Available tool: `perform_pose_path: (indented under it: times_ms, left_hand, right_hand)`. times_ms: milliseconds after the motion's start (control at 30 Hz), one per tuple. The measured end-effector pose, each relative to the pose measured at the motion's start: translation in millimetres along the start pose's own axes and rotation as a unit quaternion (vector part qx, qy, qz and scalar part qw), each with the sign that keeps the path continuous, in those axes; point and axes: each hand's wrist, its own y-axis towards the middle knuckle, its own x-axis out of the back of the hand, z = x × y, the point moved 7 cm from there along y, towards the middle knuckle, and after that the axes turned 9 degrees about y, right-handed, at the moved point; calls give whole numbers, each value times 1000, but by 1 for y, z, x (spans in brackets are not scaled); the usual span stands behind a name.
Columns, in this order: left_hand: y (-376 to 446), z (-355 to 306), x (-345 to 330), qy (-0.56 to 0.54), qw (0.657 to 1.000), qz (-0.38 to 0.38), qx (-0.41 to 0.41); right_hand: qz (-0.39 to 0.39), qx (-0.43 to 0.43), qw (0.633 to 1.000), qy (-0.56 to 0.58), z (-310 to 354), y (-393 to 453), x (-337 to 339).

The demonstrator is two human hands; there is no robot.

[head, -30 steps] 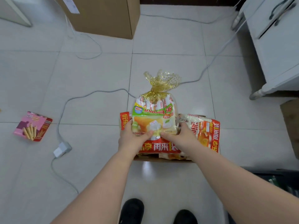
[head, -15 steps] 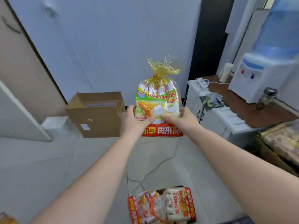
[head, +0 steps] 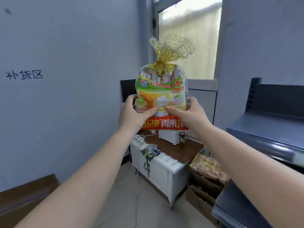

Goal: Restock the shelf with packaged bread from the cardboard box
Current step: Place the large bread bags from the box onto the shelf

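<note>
I hold a packaged bread bag (head: 162, 89) upright at chest height, green and yellow with a red band at the bottom and a gold tied top. My left hand (head: 133, 114) grips its left side and my right hand (head: 189, 112) grips its right side, thumbs on the front. A grey metal shelf (head: 266, 129) stands at the right, its board bare. The cardboard box the bag came from is out of view.
A white low cabinet (head: 158, 168) with a brown top stands ahead, below the bag. A cardboard box with other packaged goods (head: 205, 167) sits on the floor by the shelf. A grey wall with writing fills the left. A window is behind the bag.
Both hands have lifted the bread bag from the box on the floor to chest height. My view has swung up and to the right, bringing the grey shelf into sight.
</note>
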Motion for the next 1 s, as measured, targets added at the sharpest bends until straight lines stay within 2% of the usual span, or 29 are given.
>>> perform_pose_path:
  times_ms: [333,500,733,900,1000]
  left_hand:
    - [-16,-157,-145,-147,972,146,-109]
    - [-32,-210,-223,-183,952,207,-130]
    - [-31,-261,-333,-205,934,255,-144]
    - [-11,-275,-397,-176,931,278,-156]
    - [2,-281,-429,-169,922,306,-169]
  right_hand:
    - [-193,25,979,-64,37,-35,208]
    - [-251,15,964,-90,29,-46,295]
    - [-280,-16,952,-121,7,-26,397]
    - [-287,-47,954,-76,-13,2,434]
    - [-297,-69,947,-97,-22,21,451]
